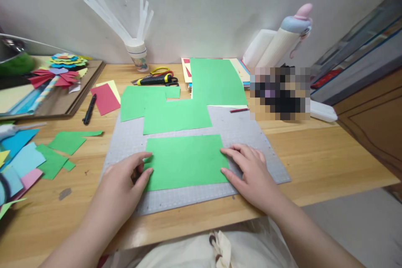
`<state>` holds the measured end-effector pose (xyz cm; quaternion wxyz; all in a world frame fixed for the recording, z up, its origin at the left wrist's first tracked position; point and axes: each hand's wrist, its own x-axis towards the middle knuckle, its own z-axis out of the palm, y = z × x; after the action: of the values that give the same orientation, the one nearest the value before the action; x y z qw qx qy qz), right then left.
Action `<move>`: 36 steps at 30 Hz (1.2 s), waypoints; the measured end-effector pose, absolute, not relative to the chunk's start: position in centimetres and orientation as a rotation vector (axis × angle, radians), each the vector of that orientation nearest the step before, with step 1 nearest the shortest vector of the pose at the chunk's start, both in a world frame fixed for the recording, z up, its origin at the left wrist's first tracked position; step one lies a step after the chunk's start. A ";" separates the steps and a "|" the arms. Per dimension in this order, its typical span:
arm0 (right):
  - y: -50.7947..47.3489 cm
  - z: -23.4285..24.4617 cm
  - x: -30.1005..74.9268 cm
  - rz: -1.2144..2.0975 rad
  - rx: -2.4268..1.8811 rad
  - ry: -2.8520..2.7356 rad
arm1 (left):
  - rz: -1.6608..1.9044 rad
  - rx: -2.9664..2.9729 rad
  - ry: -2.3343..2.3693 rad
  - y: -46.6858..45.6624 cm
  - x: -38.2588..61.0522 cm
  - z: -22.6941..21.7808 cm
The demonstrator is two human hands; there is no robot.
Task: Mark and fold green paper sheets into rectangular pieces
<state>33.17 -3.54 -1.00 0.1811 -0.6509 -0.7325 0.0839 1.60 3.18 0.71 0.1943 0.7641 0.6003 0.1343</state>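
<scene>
A green rectangular sheet of paper lies flat on the grey cutting mat, close to its front edge. My left hand touches the sheet's left edge with thumb and index finger apart; its other fingers curl partly out of sight. At the right edge, my right hand rests its fingertips and thumb on the paper, with a gap between them. Neither hand pinches the sheet. Just behind it, a second green sheet overlaps another green piece on the mat's far part.
Behind the mat lie a stack topped by a green sheet, a black-and-yellow cutter and scissors. A paper cup holds white strips. Green scraps and a black pen are left; a bottle leans back right.
</scene>
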 end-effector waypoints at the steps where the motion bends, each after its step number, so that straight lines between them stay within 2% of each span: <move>1: -3.6 -1.0 33.2 0.227 -1.837 -2.069 | 0.380 2.133 1.685 3.2 1.6 0.6; 13: -4.6 -0.2 31.2 0.279 -1.550 -2.554 | 0.467 2.176 1.718 2.3 1.2 0.4; 23: -3.7 0.7 30.9 0.401 -1.567 -2.554 | 0.405 2.276 1.666 3.2 1.6 0.1; 28: -3.4 1.4 30.8 0.486 -1.554 -2.467 | 0.330 2.347 1.469 3.1 1.6 1.1; 31: -2.9 1.8 31.1 0.525 -1.569 -2.314 | 0.313 2.447 1.139 2.5 1.9 2.5; 36: -0.1 2.5 32.4 0.663 -1.576 -2.050 | 0.574 2.676 0.790 2.1 2.7 5.9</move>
<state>32.35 -0.11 2.54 0.2338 -0.5740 -0.7467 0.2414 2.71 2.07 5.86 0.1461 0.9293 0.2743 0.1994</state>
